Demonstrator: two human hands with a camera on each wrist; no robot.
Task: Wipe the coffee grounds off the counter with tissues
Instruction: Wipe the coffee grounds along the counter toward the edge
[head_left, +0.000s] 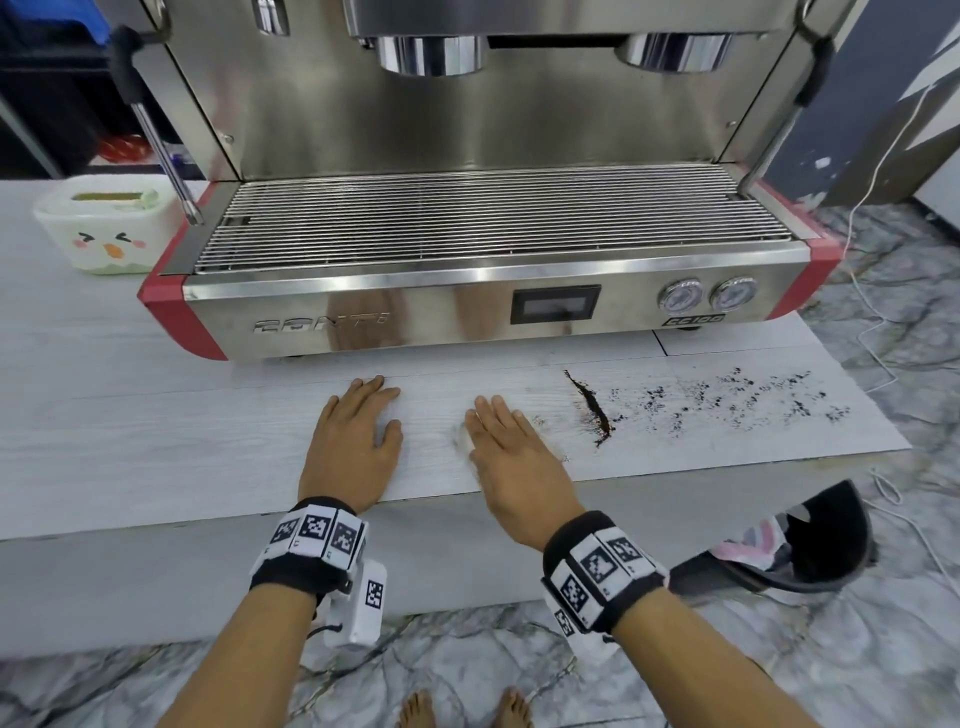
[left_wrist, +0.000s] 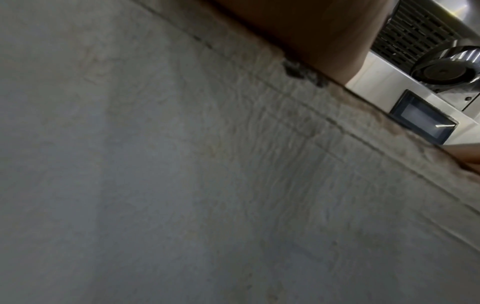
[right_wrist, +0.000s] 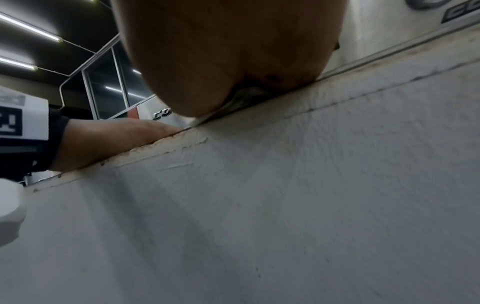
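Standing on the white counter (head_left: 156, 415), the steel espresso machine (head_left: 467, 208) fills the back. Both forearms reach forward over the counter edge. The left hand (head_left: 353, 441) lies flat, fingers straight and together, holding nothing. The right hand (head_left: 511, 457) also lies flat with straight fingers and presses a white tissue (head_left: 461, 439) onto the counter. Just to its right is a dark streak of coffee grounds (head_left: 592, 410), with scattered specks further right. Only the right wrist view shows the tissue (right_wrist: 233, 100) crumpled under the palm.
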